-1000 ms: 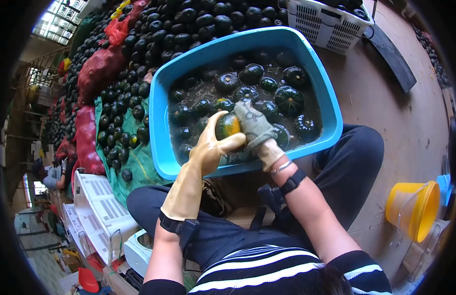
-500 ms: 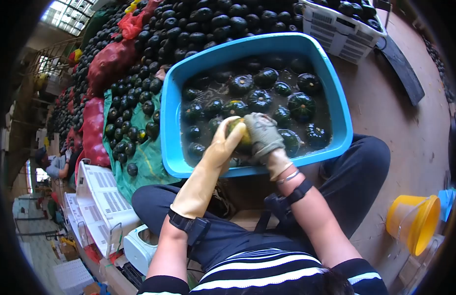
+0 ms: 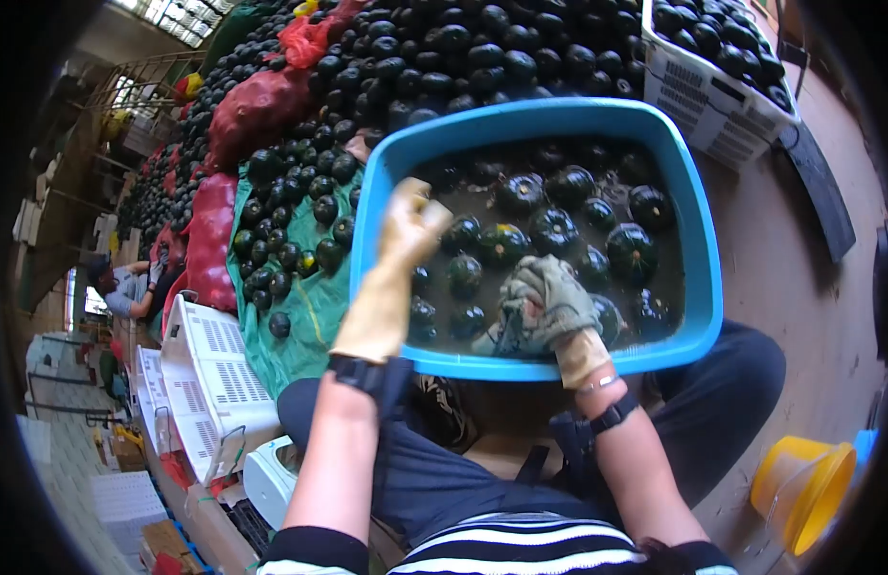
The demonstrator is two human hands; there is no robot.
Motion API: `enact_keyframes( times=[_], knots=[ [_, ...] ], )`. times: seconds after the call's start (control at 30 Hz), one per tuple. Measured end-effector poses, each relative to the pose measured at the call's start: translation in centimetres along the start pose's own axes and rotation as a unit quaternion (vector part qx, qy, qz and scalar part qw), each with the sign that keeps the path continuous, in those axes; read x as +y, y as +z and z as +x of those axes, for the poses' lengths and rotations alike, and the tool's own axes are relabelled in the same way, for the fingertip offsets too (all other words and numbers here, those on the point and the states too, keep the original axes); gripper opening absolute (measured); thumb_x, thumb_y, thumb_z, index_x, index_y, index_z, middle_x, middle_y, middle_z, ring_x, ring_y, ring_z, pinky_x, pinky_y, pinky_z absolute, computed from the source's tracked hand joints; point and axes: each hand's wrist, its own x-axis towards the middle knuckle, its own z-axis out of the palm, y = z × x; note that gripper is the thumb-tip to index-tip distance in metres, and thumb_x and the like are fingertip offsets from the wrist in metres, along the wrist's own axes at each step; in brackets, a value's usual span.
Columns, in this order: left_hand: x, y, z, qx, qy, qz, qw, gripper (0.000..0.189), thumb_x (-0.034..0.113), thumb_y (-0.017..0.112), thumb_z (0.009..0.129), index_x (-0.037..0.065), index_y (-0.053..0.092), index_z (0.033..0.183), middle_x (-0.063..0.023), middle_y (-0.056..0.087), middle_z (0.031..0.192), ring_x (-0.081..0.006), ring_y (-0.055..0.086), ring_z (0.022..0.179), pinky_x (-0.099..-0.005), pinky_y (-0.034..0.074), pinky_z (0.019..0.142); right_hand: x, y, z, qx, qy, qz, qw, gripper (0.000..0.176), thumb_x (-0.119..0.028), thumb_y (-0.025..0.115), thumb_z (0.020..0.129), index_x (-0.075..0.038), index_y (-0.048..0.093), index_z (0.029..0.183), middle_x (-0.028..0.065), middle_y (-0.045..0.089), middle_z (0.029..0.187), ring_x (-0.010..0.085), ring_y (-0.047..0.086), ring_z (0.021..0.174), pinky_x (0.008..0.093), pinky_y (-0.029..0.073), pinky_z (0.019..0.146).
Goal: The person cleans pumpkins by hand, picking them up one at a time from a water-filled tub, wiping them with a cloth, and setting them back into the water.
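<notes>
My left hand [image 3: 412, 225], in a pale yellow rubber glove, is over the left side of a blue tub [image 3: 705, 278] of murky water. Its fingers are bent but apart, and no squash shows in them. My right hand [image 3: 549, 305], with a wet grey-green work glove over a yellow one, is low at the tub's near side. Its fingers are curled in; whatever they may hold is hidden. Dark green squashes float around it, among them one with a yellow patch [image 3: 504, 244] and a striped one [image 3: 632, 251].
A big heap of squashes [image 3: 482, 57] lies behind the tub. Left are a green sheet [image 3: 305, 355] with squashes, red mesh sacks [image 3: 211, 240] and white crates [image 3: 214, 369]. Right are a full white crate [image 3: 703, 105] and a yellow bucket [image 3: 798, 489]. Another person [image 3: 128, 292] sits far left.
My hands have parted: the left moved left and up, the right stayed low in the tub. The yellow-green squash between them is no longer seen in either hand. The view has shifted.
</notes>
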Motion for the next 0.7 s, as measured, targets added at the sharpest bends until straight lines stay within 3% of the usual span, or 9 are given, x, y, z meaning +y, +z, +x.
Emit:
enact_keyframes(
  times=[0.03, 0.13, 0.33, 0.4, 0.47, 0.53, 0.57, 0.6, 0.7],
  knots=[
    [0.5, 1.8, 0.1, -0.094, 0.151, 0.166, 0.97, 0.058, 0.021, 0.076, 0.079, 0.008, 0.057, 0.133, -0.0176, 0.065, 0.126, -0.042, 0.068, 0.105, -0.0503, 0.055, 0.094, -0.7, -0.7, 0.1, -0.035, 0.051, 0.072, 0.995, 0.04, -0.016, 0.055, 0.09, -0.001, 0.055, 0.128, 0.0095, 0.062, 0.108, 0.0277, 0.064, 0.104, 0.0361, 0.054, 0.085],
    [2.4, 7.1, -0.2, -0.184, -0.011, 0.364, 0.913, 0.053, 0.021, 0.073, 0.084, 0.017, 0.061, 0.136, -0.0172, 0.065, 0.131, -0.04, 0.062, 0.123, -0.0489, 0.051, 0.105, -0.3, 0.4, -0.3, -0.025, 0.137, 0.342, 0.929, 0.052, -0.012, 0.066, 0.081, -0.001, 0.054, 0.13, 0.0127, 0.062, 0.117, 0.0286, 0.063, 0.115, 0.0345, 0.055, 0.093],
    [-1.2, 9.9, 2.6, -0.212, -0.1, 0.355, 0.905, 0.041, 0.025, 0.062, 0.097, 0.01, 0.064, 0.135, -0.0169, 0.067, 0.133, -0.0332, 0.067, 0.119, -0.0452, 0.054, 0.1, 1.8, 2.4, -0.7, -0.051, 0.151, 0.179, 0.971, 0.046, -0.022, 0.068, 0.076, -0.009, 0.065, 0.119, 0.0098, 0.063, 0.121, 0.0335, 0.061, 0.109, 0.0409, 0.053, 0.092],
    [-0.5, 9.0, 0.5, -0.059, -0.248, -0.13, 0.958, 0.044, 0.035, 0.065, 0.097, 0.008, 0.064, 0.132, -0.0121, 0.07, 0.124, -0.0283, 0.069, 0.111, -0.0459, 0.057, 0.096, 0.2, 0.5, 0.2, -0.057, 0.093, 0.052, 0.993, 0.038, -0.022, 0.058, 0.085, -0.007, 0.067, 0.118, 0.0131, 0.064, 0.118, 0.0354, 0.059, 0.112, 0.0418, 0.047, 0.1],
    [0.6, 7.0, -1.9, -0.014, -0.36, -0.528, 0.769, 0.042, 0.04, 0.065, 0.098, 0.009, 0.063, 0.127, -0.0084, 0.07, 0.115, -0.0228, 0.069, 0.103, -0.0452, 0.059, 0.09, -1.1, 0.2, 1.1, -0.078, 0.064, -0.059, 0.993, 0.035, -0.015, 0.056, 0.086, -0.007, 0.068, 0.117, 0.0126, 0.065, 0.118, 0.0342, 0.06, 0.111, 0.0419, 0.047, 0.101],
    [2.3, 6.5, -4.4, -0.03, -0.326, -0.618, 0.715, 0.039, 0.041, 0.059, 0.103, 0.01, 0.063, 0.125, -0.0088, 0.07, 0.114, -0.0208, 0.069, 0.101, -0.0434, 0.059, 0.085, -1.1, 5.2, 1.8, -0.16, 0.253, -0.107, 0.948, 0.033, -0.013, 0.055, 0.087, -0.004, 0.067, 0.116, 0.0162, 0.064, 0.119, 0.0335, 0.06, 0.11, 0.0428, 0.049, 0.1],
    [4.5, 6.3, -6.3, -0.033, -0.319, -0.582, 0.748, 0.041, 0.041, 0.055, 0.105, 0.007, 0.061, 0.126, -0.0101, 0.069, 0.117, -0.0207, 0.068, 0.101, -0.0385, 0.058, 0.087, -3.1, 5.3, 2.3, -0.199, 0.157, -0.42, 0.871, 0.032, -0.012, 0.055, 0.087, -0.002, 0.064, 0.116, 0.0182, 0.064, 0.117, 0.0333, 0.061, 0.109, 0.0425, 0.049, 0.098],
    [5.9, 7.3, -8.9, -0.064, -0.047, -0.435, 0.897, 0.041, 0.038, 0.058, 0.104, 0.004, 0.06, 0.127, -0.0101, 0.068, 0.118, -0.0201, 0.067, 0.101, -0.0354, 0.055, 0.09, -4.5, 4.8, 2.8, -0.222, 0.037, -0.683, 0.695, 0.032, -0.011, 0.054, 0.088, 0.001, 0.062, 0.117, 0.0202, 0.064, 0.115, 0.0331, 0.061, 0.108, 0.0422, 0.05, 0.097],
    [8.7, 8.5, -12.4, -0.04, -0.156, -0.5, 0.851, 0.036, 0.027, 0.065, 0.102, -0.001, 0.064, 0.124, -0.0087, 0.069, 0.112, -0.0156, 0.063, 0.103, -0.0319, 0.052, 0.093, -2.1, 2.8, 1.9, 0.09, -0.029, -0.232, 0.968, 0.035, -0.012, 0.053, 0.09, 0.012, 0.059, 0.115, 0.0219, 0.069, 0.097, 0.0377, 0.069, 0.091, 0.0429, 0.057, 0.085]
  ],
)
